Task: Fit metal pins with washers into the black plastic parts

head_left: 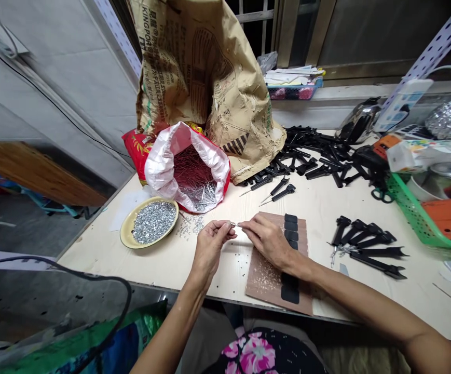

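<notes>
My left hand [210,243] and my right hand [266,240] meet over the pale wooden table [318,208], fingertips pinched together on a thin metal pin [236,225] held between them. Under my right hand lies a brown cardboard pad [268,278] with black strips on it. A yellow dish [128,240] full of small silver pieces sits to the left of my left hand. Behind the dish, a red and white bag [159,161] stands open with long metal pins inside.
A tall brown paper sack [202,67] stands at the back. Black plastic handles lie in a heap [318,153] and a smaller group [369,246] on the right. A green basket [415,218] sits at the right edge. A black cable [104,285] loops at lower left.
</notes>
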{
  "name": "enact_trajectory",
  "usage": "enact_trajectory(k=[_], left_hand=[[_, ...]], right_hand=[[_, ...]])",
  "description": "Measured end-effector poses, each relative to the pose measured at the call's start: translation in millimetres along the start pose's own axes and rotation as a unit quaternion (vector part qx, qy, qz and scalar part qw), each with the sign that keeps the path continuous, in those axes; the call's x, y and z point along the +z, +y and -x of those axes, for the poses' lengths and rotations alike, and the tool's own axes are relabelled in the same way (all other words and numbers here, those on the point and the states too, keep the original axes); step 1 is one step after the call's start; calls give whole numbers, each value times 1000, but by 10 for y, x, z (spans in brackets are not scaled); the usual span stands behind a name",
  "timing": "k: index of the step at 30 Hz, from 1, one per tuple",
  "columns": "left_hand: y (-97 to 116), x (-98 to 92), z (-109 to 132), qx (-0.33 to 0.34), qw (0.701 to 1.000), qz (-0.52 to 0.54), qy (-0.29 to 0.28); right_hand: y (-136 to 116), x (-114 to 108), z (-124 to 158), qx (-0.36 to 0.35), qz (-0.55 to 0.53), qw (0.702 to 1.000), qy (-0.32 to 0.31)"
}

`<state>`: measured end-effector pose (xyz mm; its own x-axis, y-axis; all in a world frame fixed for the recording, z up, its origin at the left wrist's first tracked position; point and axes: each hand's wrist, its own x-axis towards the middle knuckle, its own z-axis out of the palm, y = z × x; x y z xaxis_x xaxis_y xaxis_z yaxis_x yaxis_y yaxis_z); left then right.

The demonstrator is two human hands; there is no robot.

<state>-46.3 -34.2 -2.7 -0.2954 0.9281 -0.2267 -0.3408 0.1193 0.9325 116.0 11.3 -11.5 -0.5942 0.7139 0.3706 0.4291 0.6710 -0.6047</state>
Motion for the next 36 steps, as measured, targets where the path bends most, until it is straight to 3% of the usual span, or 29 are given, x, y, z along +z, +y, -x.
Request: enact_trajectory(k=[8,24,30,36], left_hand=[[-60,3,-32,33,997,-63,-14],[-157,105,-108,-38,994,-86,-62],[-199,150,-115,-25,990,-121,-71],[-208,135,-141,-56,983,-131,-119]], right_hand=[[-11,-48,28,22,46,999,-5],[104,-182,201,25,122,992,-3],[130,-212,254,37,144,989,1],[215,-257,275,-14,192,981,-22]])
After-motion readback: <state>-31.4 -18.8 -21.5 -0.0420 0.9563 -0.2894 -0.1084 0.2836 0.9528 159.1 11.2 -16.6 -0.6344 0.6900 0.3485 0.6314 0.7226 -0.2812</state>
